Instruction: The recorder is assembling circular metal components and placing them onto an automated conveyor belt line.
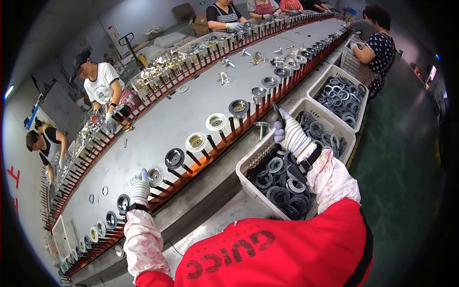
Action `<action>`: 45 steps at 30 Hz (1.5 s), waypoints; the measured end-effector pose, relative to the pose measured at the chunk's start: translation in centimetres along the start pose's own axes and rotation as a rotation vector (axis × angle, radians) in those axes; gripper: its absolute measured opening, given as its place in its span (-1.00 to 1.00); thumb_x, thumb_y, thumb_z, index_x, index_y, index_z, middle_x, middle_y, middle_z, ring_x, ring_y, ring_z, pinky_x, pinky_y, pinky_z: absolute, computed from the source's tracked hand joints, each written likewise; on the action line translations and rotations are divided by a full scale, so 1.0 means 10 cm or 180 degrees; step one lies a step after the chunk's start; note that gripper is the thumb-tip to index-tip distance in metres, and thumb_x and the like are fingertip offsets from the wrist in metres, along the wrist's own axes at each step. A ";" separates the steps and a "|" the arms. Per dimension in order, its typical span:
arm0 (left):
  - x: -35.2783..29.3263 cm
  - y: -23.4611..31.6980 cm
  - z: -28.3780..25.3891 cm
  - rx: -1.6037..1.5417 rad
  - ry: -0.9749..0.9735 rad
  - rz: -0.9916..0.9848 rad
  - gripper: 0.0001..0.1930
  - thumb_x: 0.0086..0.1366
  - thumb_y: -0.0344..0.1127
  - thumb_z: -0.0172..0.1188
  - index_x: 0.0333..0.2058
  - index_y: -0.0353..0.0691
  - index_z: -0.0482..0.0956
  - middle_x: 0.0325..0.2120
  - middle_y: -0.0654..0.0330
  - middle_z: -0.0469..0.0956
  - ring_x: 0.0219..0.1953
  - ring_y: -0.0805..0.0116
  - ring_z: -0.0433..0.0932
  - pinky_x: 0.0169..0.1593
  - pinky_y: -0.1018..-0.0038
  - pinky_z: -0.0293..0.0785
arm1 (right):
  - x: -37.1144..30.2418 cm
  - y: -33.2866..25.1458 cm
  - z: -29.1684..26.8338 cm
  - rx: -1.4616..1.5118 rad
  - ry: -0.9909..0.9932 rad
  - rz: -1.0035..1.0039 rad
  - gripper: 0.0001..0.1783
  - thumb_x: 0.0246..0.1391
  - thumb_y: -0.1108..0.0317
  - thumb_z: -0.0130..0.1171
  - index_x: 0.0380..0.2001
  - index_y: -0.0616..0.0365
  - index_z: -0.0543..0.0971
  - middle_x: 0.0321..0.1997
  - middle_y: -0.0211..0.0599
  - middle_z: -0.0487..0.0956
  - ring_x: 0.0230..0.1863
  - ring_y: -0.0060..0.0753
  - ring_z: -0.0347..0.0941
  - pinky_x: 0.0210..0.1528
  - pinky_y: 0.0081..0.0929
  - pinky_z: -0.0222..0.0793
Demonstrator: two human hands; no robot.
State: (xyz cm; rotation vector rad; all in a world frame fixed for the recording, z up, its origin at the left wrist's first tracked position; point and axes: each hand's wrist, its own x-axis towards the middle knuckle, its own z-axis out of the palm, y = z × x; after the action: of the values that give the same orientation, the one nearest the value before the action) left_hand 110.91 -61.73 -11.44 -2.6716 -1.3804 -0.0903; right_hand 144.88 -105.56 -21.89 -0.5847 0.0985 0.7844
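Note:
My left hand (139, 187), in a striped work glove, is at the line's near edge, its fingers closed at the left rim of a silver sink strainer (156, 176). Part of the grip is hidden behind the glove. Over the crates, my right hand (292, 135) pinches a dark ring (278, 115), seen almost edge-on. Along the line's edge, cups stand by dark posts: a black-rimmed strainer (174, 158) and a pale-rimmed strainer (196, 142) come just beyond the left hand. Below my right hand, a light plastic crate (247, 167) holds many black and grey rings.
A second crate (313, 92) of grey rings stands farther off. The curved grey conveyor (158, 126) carries loose metal parts (224, 78). Co-workers in gloves sit along its far side, and one person (377, 52) stands at the right. Green floor (397, 158) lies at right.

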 end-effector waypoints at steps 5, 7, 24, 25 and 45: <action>0.10 -0.36 0.31 -0.0291 0.0268 0.0244 -0.43 0.48 0.10 -0.18 -0.08 -0.26 0.67 -0.12 -0.25 0.62 0.01 -0.23 0.55 0.16 0.01 0.40 | 0.28 -0.39 -0.15 -0.0458 0.0475 -0.0608 -0.69 0.32 -0.01 0.17 -0.09 -0.05 0.53 -0.36 -0.38 0.64 -0.49 -0.49 0.58 -0.61 -0.62 0.47; 0.12 -0.42 0.31 -0.0285 0.0417 0.0454 -0.54 0.44 0.01 -0.06 -0.08 -0.22 0.66 -0.12 -0.20 0.61 0.02 -0.22 0.52 0.16 0.02 0.39 | 0.43 -0.46 -0.21 -0.0581 0.0583 -0.0705 -0.70 0.31 0.06 0.21 -0.02 -0.07 0.49 -0.28 -0.36 0.67 -0.41 -0.43 0.64 -0.57 -0.61 0.53; -0.08 3.10 -0.56 -0.1069 0.0234 0.2582 -0.47 0.26 -0.13 0.21 0.17 -0.19 0.44 0.09 -0.14 0.50 0.18 -0.17 0.41 0.26 0.05 0.33 | 1.48 -0.38 0.05 -0.1628 0.0670 -0.0718 -0.58 0.23 0.07 0.33 0.04 0.03 0.56 -0.30 -0.54 0.66 -0.43 -0.70 0.55 -0.48 -0.72 0.45; -0.02 3.26 -0.50 -0.1057 0.0198 0.2578 -0.47 0.26 -0.13 0.21 0.17 -0.19 0.44 0.09 -0.14 0.50 0.18 -0.17 0.41 0.26 0.05 0.33 | 1.48 -0.38 0.05 -0.1788 0.0621 -0.0749 -0.59 0.23 0.10 0.33 0.03 0.08 0.57 -0.33 -0.51 0.66 -0.47 -0.69 0.53 -0.49 -0.70 0.43; 0.82 3.95 0.30 -0.1492 -0.0777 0.1985 -0.66 0.39 -0.29 0.13 0.08 -0.20 0.61 -0.19 -0.07 0.70 -0.09 0.00 0.68 0.00 0.30 0.56 | 1.39 0.54 0.23 -0.1740 0.0325 -0.1127 -0.56 0.11 0.18 0.46 -0.10 0.25 0.57 -0.41 -0.37 0.63 -0.48 -0.67 0.49 -0.42 -0.64 0.47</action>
State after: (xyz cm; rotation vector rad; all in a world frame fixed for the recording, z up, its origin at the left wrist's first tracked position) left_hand 147.89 -77.27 -17.10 -3.4735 -0.5460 -0.0236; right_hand 150.75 -92.42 -26.55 -1.1263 -0.1297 0.4294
